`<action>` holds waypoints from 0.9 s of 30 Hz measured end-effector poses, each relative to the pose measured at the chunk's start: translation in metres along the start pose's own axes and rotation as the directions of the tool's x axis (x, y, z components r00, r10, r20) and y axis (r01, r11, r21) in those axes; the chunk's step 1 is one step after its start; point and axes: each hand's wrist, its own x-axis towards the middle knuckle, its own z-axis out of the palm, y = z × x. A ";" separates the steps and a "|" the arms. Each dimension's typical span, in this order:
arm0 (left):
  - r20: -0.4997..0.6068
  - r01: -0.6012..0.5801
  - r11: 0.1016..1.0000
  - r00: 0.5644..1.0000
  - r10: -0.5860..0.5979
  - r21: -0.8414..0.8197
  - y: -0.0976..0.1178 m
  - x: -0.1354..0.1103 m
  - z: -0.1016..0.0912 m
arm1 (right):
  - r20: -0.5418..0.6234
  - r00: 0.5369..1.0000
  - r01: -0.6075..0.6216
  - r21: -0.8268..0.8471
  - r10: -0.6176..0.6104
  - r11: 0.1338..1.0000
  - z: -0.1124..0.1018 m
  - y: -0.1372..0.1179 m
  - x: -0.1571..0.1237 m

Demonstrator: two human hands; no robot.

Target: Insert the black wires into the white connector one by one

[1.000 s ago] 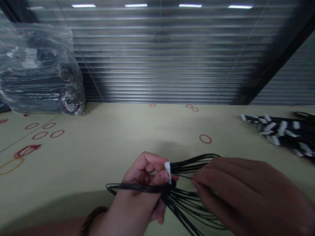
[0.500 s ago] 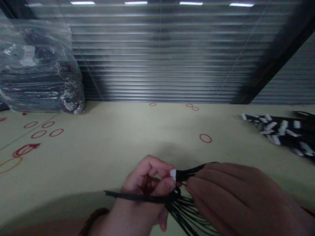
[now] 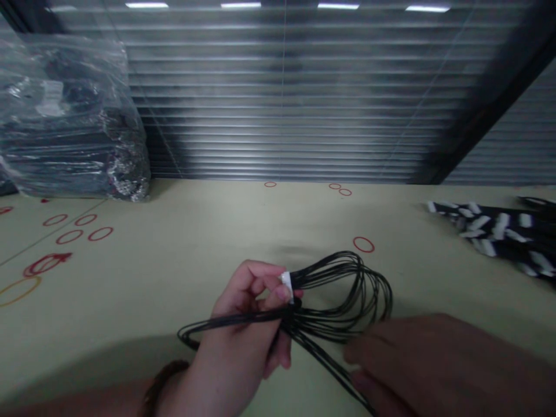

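While pinching 1 white connector (image 3: 285,285) between thumb and forefinger, closing the left hand (image 3: 243,313) around the black wires (image 3: 343,295) just below it, with a dark bracelet (image 3: 163,382) sitting at the wrist. Holding the right hand (image 3: 434,365) open and low, its fingers lying just beside the lower strands, contact unclear in the dim blur. Showing the wires already gathered into the connector at 1 end, their long loops bunching back into the left hand and hanging loose, with no binding visible. Leaving a heap of connector-tipped wires (image 3: 495,234) lying untouched well to the right on the pale bench (image 3: 208,231), which is carrying scattered red rings (image 3: 364,244) and 1 yellow ring (image 3: 18,289). Keeping a clear plastic bag (image 3: 65,116) of dark, glinting stock sitting at the far left, against a slatted blind (image 3: 282,98) stretching across the room's far side.
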 end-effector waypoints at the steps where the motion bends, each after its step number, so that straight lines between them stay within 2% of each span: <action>1: 0.006 -0.003 1.000 1.000 0.003 0.000 -0.001 -0.001 -0.001 | 0.015 0.998 -0.054 0.016 0.053 0.998 0.001 -0.005 0.007; 5: 0.054 -0.007 1.000 0.998 0.008 -0.016 -0.002 -0.001 -0.003 | -0.005 0.994 -0.112 0.116 0.113 0.987 -0.001 -0.023 0.031; 11: 0.083 -0.003 0.999 0.997 0.008 -0.051 -0.003 0.002 -0.005 | 0.047 0.989 -0.150 0.257 0.142 0.955 0.004 -0.024 0.035; 16: 0.104 -0.026 0.999 0.994 0.029 -0.029 -0.005 0.001 -0.003 | 0.007 0.986 -0.166 0.234 0.169 0.958 0.000 -0.023 0.038; 19: 0.090 -0.022 1.000 0.996 0.023 -0.012 -0.005 0.001 -0.004 | 0.029 0.987 -0.158 0.254 0.156 0.954 -0.005 -0.022 0.038; 23: 0.100 -0.009 1.000 0.995 0.008 0.013 -0.006 0.001 -0.006 | 0.060 0.973 -0.229 0.227 0.221 0.947 -0.010 -0.020 0.037; 25: 0.100 0.000 1.000 0.995 -0.001 0.012 -0.006 0.002 -0.006 | 0.145 0.956 -0.288 0.312 0.254 0.905 -0.017 -0.017 0.038; 27: 0.089 0.002 1.000 0.996 -0.002 0.001 -0.005 0.002 -0.005 | 0.351 0.911 -0.379 0.499 0.218 0.779 -0.032 -0.009 0.038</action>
